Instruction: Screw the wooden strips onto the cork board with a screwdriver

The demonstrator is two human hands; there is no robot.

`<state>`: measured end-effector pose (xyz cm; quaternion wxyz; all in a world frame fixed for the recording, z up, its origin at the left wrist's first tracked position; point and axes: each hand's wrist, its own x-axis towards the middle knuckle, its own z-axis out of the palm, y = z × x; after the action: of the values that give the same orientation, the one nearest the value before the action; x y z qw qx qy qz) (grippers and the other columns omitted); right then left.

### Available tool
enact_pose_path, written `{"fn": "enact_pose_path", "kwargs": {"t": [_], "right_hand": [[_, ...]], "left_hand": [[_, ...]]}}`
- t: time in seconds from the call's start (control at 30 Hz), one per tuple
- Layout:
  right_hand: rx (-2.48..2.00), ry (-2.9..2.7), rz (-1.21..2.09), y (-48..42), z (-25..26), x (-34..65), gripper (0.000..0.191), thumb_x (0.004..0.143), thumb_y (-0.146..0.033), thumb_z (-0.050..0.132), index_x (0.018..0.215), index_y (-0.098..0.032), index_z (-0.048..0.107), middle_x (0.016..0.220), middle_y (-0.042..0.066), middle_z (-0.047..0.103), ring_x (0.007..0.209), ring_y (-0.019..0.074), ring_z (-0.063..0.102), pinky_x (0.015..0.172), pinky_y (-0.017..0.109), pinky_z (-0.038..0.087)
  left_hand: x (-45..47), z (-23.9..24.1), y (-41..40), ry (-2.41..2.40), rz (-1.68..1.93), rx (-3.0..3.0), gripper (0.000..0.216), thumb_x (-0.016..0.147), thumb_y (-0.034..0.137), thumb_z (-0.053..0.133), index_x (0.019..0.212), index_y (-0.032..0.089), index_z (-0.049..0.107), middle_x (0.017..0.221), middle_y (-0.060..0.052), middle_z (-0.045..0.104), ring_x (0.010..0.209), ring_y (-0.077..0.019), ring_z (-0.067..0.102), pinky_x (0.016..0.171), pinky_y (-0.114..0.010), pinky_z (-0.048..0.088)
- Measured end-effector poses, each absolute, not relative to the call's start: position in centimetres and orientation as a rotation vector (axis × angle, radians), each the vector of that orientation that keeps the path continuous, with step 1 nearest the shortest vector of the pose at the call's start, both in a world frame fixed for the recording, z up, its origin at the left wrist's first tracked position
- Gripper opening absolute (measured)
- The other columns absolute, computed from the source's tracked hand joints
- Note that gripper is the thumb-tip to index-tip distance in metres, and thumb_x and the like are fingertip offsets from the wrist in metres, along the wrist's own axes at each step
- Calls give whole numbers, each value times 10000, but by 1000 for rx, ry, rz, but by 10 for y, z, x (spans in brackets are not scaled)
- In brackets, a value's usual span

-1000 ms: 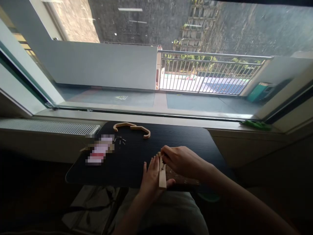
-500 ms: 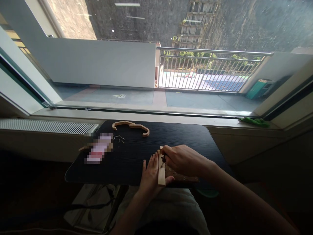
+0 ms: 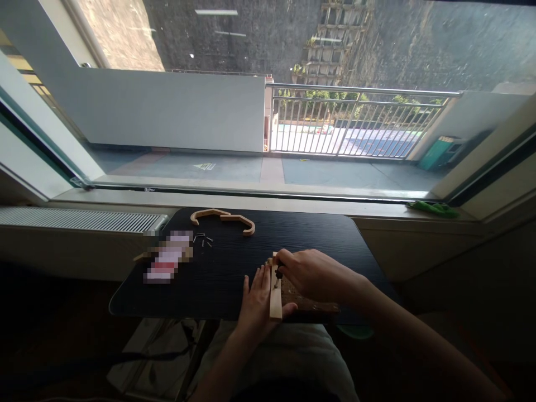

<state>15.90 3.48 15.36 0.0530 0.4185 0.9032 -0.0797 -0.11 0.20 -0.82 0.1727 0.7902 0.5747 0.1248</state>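
My right hand (image 3: 312, 271) is closed around the dark handle of a screwdriver (image 3: 278, 274). Its metal shaft slants down to a pale wooden strip (image 3: 275, 306), where a small screw head seems to sit at the tip. Against the strip's left side lie the fingers of my left hand (image 3: 254, 301), while its thumb comes round on the right, so the strip is held between them. A brown wooden board (image 3: 320, 306) adjoins the strip on the right, partly hidden under my right hand.
Two curved wooden hooks (image 3: 238, 218) lie at the back of the black table (image 3: 218, 290). Several loose screws (image 3: 204, 240) are to their left, beside a blurred pinkish packet (image 3: 167, 259). Behind the table are a windowsill with a green cloth (image 3: 433, 209) and a radiator (image 3: 79, 218).
The view has shifted very slightly. Both hands keep their places on the strip, and the screwdriver shows a little more clearly below my right fingers.
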Motion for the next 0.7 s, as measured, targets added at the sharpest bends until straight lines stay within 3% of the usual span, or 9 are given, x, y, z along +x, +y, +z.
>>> {"fn": "enact_pose_path", "kwargs": {"t": [0.5,0.7], "right_hand": [[1350,2698,-182,32,159,154,248,1044,-363,379,984,-175,530,761,63,702,658,210,680,493,294,234],[1382,2687,-198,31,160,152,274,1038,-388,391,981,-178,557,786,66,715,672,214,681,510,277,269]], "left_hand": [[-1,-10,2,1632,367,2257,832,874,556,527,1518,117,236,1569,-238,332,1461,-363,315,1163,-613,231],[-1,-7,2,1638,328,2254,882,871,605,516,1510,64,238,1561,-261,332,1471,-360,290,1178,-596,217]]}}
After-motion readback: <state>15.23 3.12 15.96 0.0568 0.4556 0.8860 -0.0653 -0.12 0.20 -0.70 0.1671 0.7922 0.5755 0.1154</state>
